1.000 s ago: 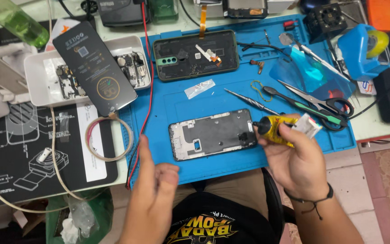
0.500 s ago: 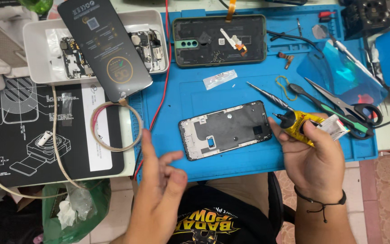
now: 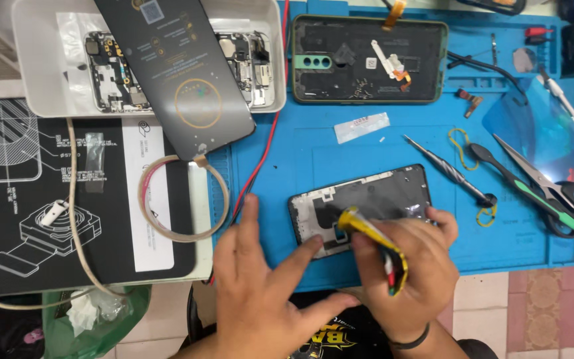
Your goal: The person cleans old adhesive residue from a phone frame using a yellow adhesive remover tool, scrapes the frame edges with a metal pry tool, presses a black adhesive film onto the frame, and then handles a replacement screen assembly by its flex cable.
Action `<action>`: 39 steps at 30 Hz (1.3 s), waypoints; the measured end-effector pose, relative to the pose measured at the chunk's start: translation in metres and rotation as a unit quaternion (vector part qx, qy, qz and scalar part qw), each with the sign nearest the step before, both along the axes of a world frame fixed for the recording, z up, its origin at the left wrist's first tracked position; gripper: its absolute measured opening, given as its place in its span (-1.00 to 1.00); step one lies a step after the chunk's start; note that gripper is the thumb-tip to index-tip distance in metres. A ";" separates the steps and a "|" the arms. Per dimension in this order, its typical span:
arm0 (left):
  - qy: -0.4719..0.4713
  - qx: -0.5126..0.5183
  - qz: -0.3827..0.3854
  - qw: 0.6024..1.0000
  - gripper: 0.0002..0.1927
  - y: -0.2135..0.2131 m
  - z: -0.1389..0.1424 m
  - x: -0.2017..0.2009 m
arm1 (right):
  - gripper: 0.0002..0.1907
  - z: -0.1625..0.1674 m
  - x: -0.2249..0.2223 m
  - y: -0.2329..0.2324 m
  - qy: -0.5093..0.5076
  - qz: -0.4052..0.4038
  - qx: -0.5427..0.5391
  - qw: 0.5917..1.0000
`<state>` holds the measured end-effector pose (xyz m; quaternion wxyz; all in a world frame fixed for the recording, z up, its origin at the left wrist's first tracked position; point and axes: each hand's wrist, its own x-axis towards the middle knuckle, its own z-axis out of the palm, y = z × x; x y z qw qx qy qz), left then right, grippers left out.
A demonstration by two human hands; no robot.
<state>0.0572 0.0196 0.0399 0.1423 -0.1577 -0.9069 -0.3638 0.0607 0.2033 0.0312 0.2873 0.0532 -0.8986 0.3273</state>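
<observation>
Head view, the only one. The right hand [image 3: 403, 269] sits at about five o'clock from the middle of the picture, its grip pinching a yellow tube [image 3: 375, 242] with a multicoloured label; the tube's tip rests over the lower left part of the phone frame [image 3: 360, 209]. The frame lies flat on the blue mat [image 3: 300, 153], near the mat's front edge, tilted slightly so its right end is higher in the picture. The right hand's fingers cover the frame's lower right corner.

The left hand [image 3: 260, 279] is at six to seven o'clock, palm down, its grip spread and holding nothing. Its forefinger tip touches the frame's lower left edge, and its other fingers lie on the mat just beside the frame.

At one o'clock from the frame, a screwdriver [image 3: 450, 173] lies slanted on the mat; at three o'clock, well apart, lie black tweezers with green on them [image 3: 526, 186] and scissors [image 3: 553, 183]. At twelve o'clock a phone back cover [image 3: 367, 60] lies inner side up, and between it and the frame is a small white strip [image 3: 362, 127].

At ten to eleven o'clock a white tray [image 3: 41, 73] holds circuit boards, and a dark screen panel [image 3: 181, 73] lies across it, its lower end reaching onto the mat. A red wire [image 3: 260, 166] runs down the mat's left side. At nine o'clock a black printed mat [image 3: 48, 199] covers the surface, with a beige cable [image 3: 181, 199] looped on it.
</observation>
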 end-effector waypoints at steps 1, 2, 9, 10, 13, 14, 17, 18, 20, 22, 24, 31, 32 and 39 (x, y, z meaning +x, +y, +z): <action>-0.009 -0.004 0.000 1.000 -0.29 -0.001 -0.003 -0.001 | -0.65 0.000 -0.003 -0.004 -0.004 0.007 0.016 1.000; -0.015 -0.009 0.003 1.000 -0.30 -0.002 -0.005 -0.001 | -0.65 0.001 -0.006 -0.007 -0.007 0.009 0.029 1.000; -0.023 -0.021 -0.013 0.999 -0.35 -0.010 -0.026 -0.003 | -0.69 0.002 -0.017 -0.016 -0.040 0.028 0.101 0.994; -0.024 -0.026 -0.013 0.999 -0.35 -0.009 -0.028 -0.003 | -0.69 0.001 -0.019 -0.017 -0.041 0.028 0.104 0.993; -0.009 -0.018 -0.008 1.000 -0.37 -0.009 -0.033 -0.003 | -0.71 0.001 -0.020 -0.018 -0.056 0.021 0.132 0.989; -0.007 -0.016 -0.008 1.000 -0.38 -0.009 -0.034 -0.003 | -0.71 0.000 -0.020 -0.018 -0.055 0.021 0.127 0.990; -0.002 -0.011 -0.011 1.000 -0.40 -0.010 -0.037 -0.002 | -0.71 -0.002 -0.020 -0.018 -0.054 0.023 0.117 0.991; 0.000 -0.011 -0.011 1.000 -0.40 -0.010 -0.038 -0.003 | -0.70 -0.002 -0.021 -0.018 -0.054 0.025 0.118 0.991; 0.005 -0.014 -0.011 1.000 -0.40 -0.010 -0.038 -0.003 | -0.70 -0.003 -0.021 -0.018 -0.054 0.026 0.121 0.991; 0.011 -0.020 -0.008 1.000 -0.39 -0.009 -0.039 -0.003 | -0.70 -0.004 -0.021 -0.017 -0.054 0.026 0.125 0.990; 0.009 -0.021 -0.013 1.000 -0.37 -0.011 -0.039 -0.003 | -0.70 -0.004 -0.021 -0.017 -0.063 0.026 0.123 0.990; 0.014 -0.017 -0.013 1.000 -0.36 -0.009 -0.039 -0.003 | -0.68 -0.003 -0.023 -0.018 -0.053 0.029 0.097 0.993; 0.009 -0.018 -0.013 1.000 -0.36 -0.009 -0.039 -0.003 | -0.68 -0.003 -0.023 -0.018 -0.054 0.030 0.098 0.993; 0.002 -0.022 -0.015 1.000 -0.34 -0.010 -0.039 -0.002 | -0.66 -0.002 -0.023 -0.019 -0.062 0.036 0.085 0.994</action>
